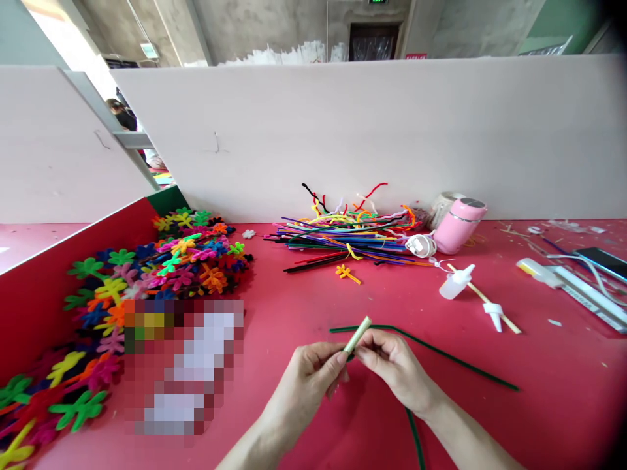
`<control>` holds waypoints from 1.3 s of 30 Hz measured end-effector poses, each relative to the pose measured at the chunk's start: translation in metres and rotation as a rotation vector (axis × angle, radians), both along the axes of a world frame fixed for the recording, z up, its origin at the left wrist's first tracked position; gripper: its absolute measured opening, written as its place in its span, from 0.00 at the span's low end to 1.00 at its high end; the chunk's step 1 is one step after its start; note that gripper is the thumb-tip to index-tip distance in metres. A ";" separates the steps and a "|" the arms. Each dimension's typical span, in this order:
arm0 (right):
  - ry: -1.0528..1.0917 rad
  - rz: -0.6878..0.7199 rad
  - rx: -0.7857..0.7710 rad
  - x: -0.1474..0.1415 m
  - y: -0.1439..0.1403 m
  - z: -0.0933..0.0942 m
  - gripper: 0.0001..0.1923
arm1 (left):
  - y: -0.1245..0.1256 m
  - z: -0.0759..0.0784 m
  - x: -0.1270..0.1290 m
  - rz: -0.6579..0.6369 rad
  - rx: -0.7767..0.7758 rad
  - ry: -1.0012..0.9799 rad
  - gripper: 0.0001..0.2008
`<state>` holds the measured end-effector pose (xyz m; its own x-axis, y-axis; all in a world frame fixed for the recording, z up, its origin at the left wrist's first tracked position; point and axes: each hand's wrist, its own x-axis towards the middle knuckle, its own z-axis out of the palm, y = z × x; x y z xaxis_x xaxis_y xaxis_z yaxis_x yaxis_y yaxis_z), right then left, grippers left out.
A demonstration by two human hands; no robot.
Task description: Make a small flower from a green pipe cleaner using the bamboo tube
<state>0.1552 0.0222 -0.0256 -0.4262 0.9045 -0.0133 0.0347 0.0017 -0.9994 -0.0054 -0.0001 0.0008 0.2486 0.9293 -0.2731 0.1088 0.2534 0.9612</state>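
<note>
My left hand [306, 375] is closed round a short pale stick [359, 333], its upper end tilted up to the right. Close against it, my right hand [399, 369] pinches a dark green pipe cleaner [415, 434]. A bit of dark green shows at the stick between my fingers, and the pipe cleaner's long tail hangs below my right wrist toward the near edge. Just beyond my hands, another dark green pipe cleaner [458, 356] lies bent on the red table [294, 300]. My fingers hide how the held one meets the stick.
Colourful pipe-cleaner flowers [181, 261] are heaped at left beside a red panel [98, 261]. Loose pipe cleaners [337, 238] lie at the back by a pink device [460, 225]. To the right are a glue bottle [455, 282], its nozzle cap [492, 314], a thin stick [512, 324] and a phone [605, 262].
</note>
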 end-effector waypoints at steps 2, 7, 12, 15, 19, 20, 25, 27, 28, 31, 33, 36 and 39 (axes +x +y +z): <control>0.003 0.003 -0.010 -0.001 -0.001 0.000 0.09 | 0.000 -0.002 0.001 0.018 0.019 0.035 0.15; -0.038 0.003 0.001 -0.003 -0.006 0.001 0.09 | -0.002 -0.004 0.004 0.075 0.070 0.089 0.13; -0.120 0.003 -0.024 -0.003 -0.009 0.000 0.10 | -0.002 -0.007 0.010 0.099 0.168 0.227 0.12; -0.135 0.001 -0.035 -0.004 -0.010 -0.001 0.11 | -0.001 -0.008 0.012 0.118 0.225 0.302 0.12; -0.150 -0.016 -0.042 -0.004 -0.011 -0.004 0.11 | 0.000 -0.007 0.009 0.075 0.204 0.278 0.11; -0.147 -0.026 -0.047 -0.004 -0.011 -0.005 0.11 | 0.000 -0.006 0.008 0.061 0.182 0.255 0.12; -0.125 -0.026 -0.085 -0.006 -0.011 -0.004 0.11 | 0.000 -0.003 0.001 0.046 0.016 0.091 0.14; -0.116 0.037 -0.068 -0.009 -0.012 -0.001 0.12 | 0.001 -0.002 -0.001 0.048 -0.041 0.025 0.15; -0.120 0.060 -0.049 -0.010 -0.013 0.000 0.12 | 0.001 -0.002 -0.001 0.050 -0.062 0.000 0.15; -0.146 0.066 -0.001 -0.012 -0.014 0.004 0.13 | 0.002 -0.001 -0.002 0.065 -0.096 -0.055 0.14; -0.147 0.036 0.004 -0.012 -0.014 0.005 0.12 | 0.003 0.000 -0.002 0.074 -0.106 -0.085 0.14; -0.122 0.036 -0.002 -0.012 -0.014 0.006 0.10 | 0.003 0.002 0.000 0.062 -0.130 -0.128 0.13; -0.086 0.095 -0.005 -0.012 -0.014 0.007 0.09 | 0.003 0.003 0.001 0.047 -0.160 -0.181 0.14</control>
